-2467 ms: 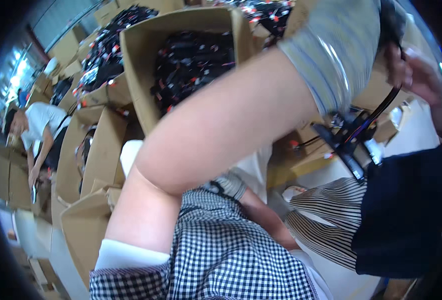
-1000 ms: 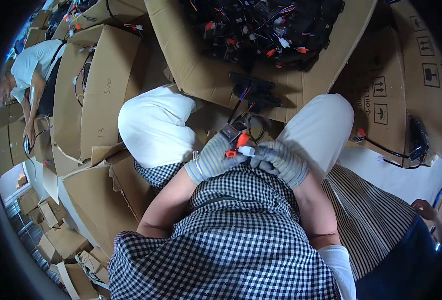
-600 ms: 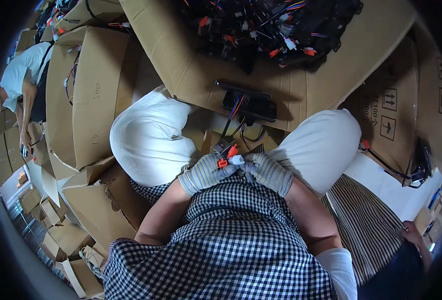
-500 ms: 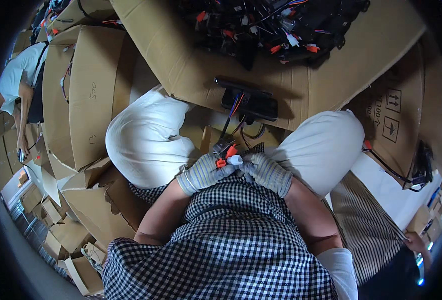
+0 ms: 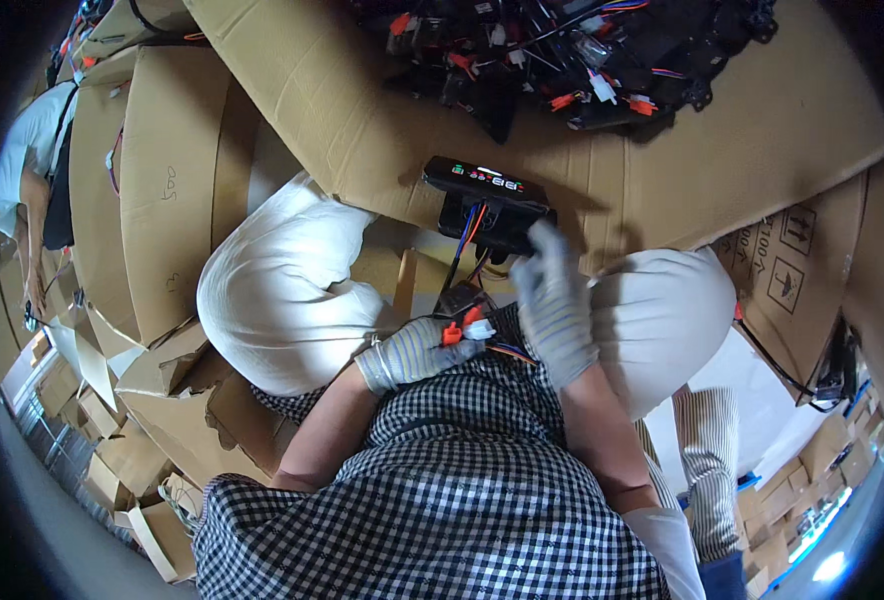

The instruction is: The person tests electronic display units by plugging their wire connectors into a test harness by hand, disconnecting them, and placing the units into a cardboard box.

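My left hand, in a grey striped glove, is closed on red and white wire connectors in front of my lap. Just above them hangs a small dark box. Wires run up from here to a black display unit lying against the cardboard in front of me; its panel shows lit coloured symbols. My right hand, gloved likewise, reaches up to the unit's lower right edge. Motion smears its fingers, so whether they touch the unit is unclear. More coloured wires lie between the hands.
A large carton ahead carries a heap of black units with wires and connectors. Other cartons stand at the left, with a person beyond. At the right are a printed carton and another person's striped clothing.
My right hand has left the connectors and moved up to the display unit. The unit's panel, dark before, now faces me and is lit. My left hand stays on the connectors.
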The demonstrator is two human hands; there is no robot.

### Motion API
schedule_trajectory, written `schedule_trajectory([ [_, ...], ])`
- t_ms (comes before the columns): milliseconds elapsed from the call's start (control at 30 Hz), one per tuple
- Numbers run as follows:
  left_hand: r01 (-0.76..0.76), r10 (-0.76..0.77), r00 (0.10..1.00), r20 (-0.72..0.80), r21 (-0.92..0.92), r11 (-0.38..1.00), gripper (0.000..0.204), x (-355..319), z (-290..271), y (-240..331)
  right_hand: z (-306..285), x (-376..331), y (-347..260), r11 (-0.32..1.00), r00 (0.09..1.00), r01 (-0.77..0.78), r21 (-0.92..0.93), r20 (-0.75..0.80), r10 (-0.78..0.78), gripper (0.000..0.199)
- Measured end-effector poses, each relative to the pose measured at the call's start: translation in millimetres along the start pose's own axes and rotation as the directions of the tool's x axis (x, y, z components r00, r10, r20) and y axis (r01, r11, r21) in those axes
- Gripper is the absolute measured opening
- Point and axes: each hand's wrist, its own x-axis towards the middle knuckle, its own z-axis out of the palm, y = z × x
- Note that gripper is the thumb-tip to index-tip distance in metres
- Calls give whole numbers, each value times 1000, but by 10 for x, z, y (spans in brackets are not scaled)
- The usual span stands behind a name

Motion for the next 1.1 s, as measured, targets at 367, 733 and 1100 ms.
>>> schedule_trajectory([
  [367, 174, -246, 949, 199, 321, 931, 39, 126, -58, 85, 580, 790, 342, 300, 799, -397, 867, 166, 578, 48],
  [733, 73, -76, 997, 3, 248, 966, 45, 56, -39, 151, 657, 702, 192, 486, 976, -125, 865, 18, 219, 47],
  [1100, 82, -80, 997, -18, 253, 964, 40, 80, -35, 109, 620, 733, 103, 437, 998, -14, 900, -17, 67, 50],
])
